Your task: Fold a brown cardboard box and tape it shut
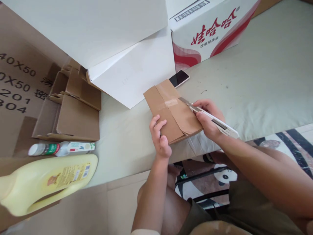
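Note:
A small brown cardboard box [168, 107], taped shut along its seam, rests at the near edge of a pale green bed surface [256, 85]. My left hand [160, 137] grips the box's near left corner. My right hand [210, 119] is closed around a white utility knife [220, 124]. The knife's blade tip lies on the box top beside the tape.
A smartphone [179, 78] lies just behind the box. Large white cartons [127, 65] and a red-printed water carton [207, 29] stand at the back. Opened brown boxes [73, 111], a small bottle [61, 148] and a yellow jug [46, 181] sit at the left.

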Demonstrator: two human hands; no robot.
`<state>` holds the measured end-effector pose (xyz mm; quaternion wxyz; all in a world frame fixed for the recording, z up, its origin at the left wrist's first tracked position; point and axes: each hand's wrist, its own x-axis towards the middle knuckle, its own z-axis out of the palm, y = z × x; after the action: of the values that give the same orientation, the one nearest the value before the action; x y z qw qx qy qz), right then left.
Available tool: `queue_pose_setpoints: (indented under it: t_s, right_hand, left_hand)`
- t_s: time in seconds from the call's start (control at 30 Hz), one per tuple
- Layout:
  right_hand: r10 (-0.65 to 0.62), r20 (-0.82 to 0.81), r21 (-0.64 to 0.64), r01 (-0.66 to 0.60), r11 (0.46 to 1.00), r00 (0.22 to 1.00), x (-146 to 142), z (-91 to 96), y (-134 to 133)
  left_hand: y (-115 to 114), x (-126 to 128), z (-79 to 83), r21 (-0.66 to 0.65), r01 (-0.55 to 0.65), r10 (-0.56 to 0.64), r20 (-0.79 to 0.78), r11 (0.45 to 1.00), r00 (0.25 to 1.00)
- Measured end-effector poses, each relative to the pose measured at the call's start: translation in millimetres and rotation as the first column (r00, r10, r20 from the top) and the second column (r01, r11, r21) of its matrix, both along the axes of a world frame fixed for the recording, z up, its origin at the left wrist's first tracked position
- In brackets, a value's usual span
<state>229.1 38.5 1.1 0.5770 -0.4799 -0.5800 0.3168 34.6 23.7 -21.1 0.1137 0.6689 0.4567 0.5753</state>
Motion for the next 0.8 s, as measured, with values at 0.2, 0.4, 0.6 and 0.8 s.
queue_pose_setpoints:
  t_s: [0.2,0.4,0.6,0.8]
  right_hand:
    - [0.004,0.005,-0.010,-0.004,1.000,1.000,1.1,-0.4,0.0]
    - [0.013,-0.003,-0.017,-0.013,1.000,1.000,1.2,-3.6,0.1]
    - [0.021,-0.023,-0.027,-0.021,0.999,1.000,-0.1,-1.6,-0.5]
    - [0.029,-0.018,-0.060,-0.030,0.998,0.999,-0.2,0.7,-1.6]
  left_hand:
    - [0.0,0.7,0.4,-0.003,0.006,-0.006,0.010,1.000,1.000]
    - [0.0,0.5,0.5,0.016,0.037,-0.038,0.033,0.999,0.999]
    - [0.1,0.1,-0.2,0.011,0.023,-0.023,0.024,1.000,0.999]
    - [0.4,0.1,0.2,0.032,0.060,-0.062,0.052,0.998,0.997]
